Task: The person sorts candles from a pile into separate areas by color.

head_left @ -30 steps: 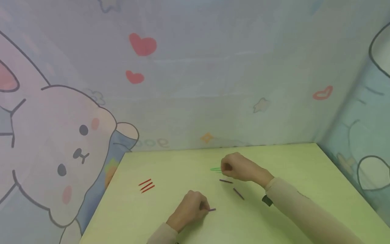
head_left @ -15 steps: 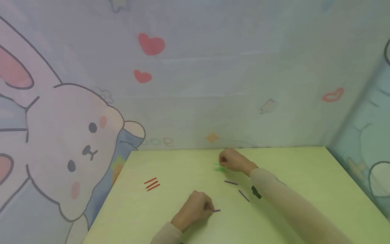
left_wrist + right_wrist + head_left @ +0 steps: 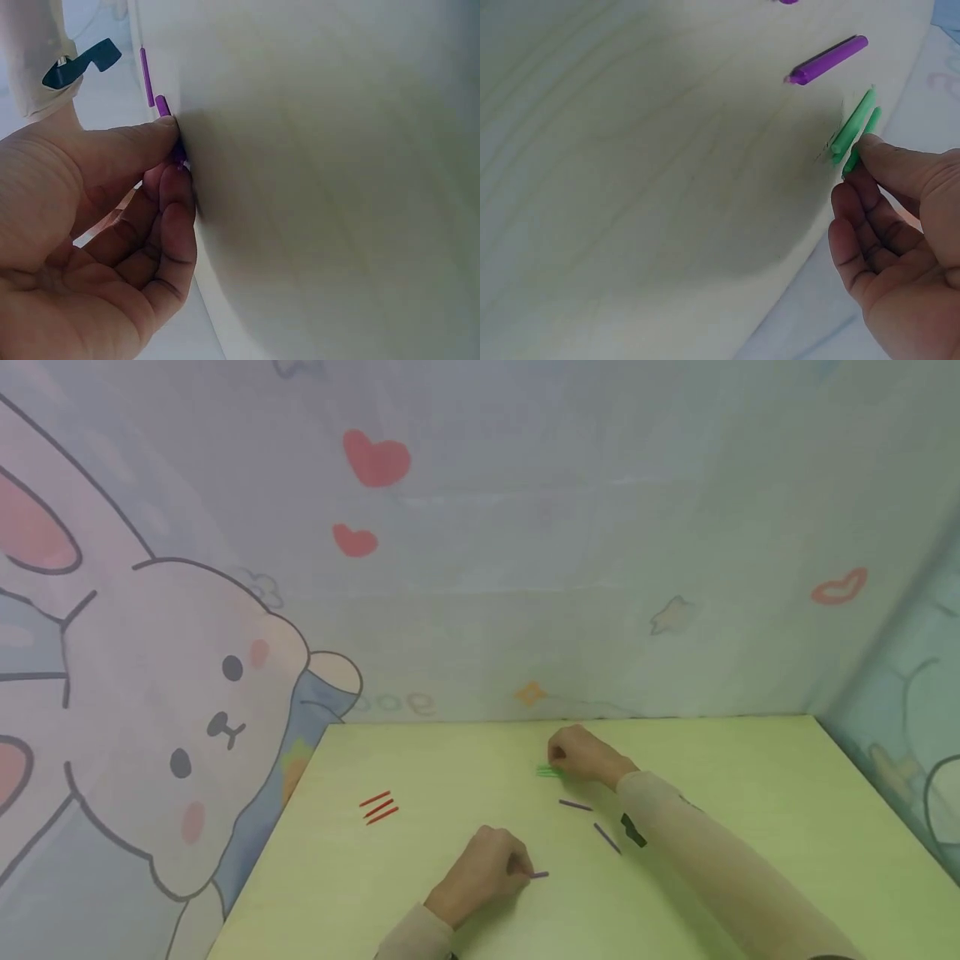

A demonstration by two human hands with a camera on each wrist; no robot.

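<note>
Green stick (image 3: 877, 118) juts leftward from the right hand's (image 3: 587, 756) pinch near the worktop's (image 3: 787, 793) far edge, nearly parallel beside a green neighbour (image 3: 853, 126); the left hand (image 3: 483, 868) pinches a purple stick (image 3: 162, 106).

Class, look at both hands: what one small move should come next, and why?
Probably the right hand should release its green stick on the table: it pinches that one close beside another green stick, and the red sticks lie side by side, suggesting grouping by colour.
</note>
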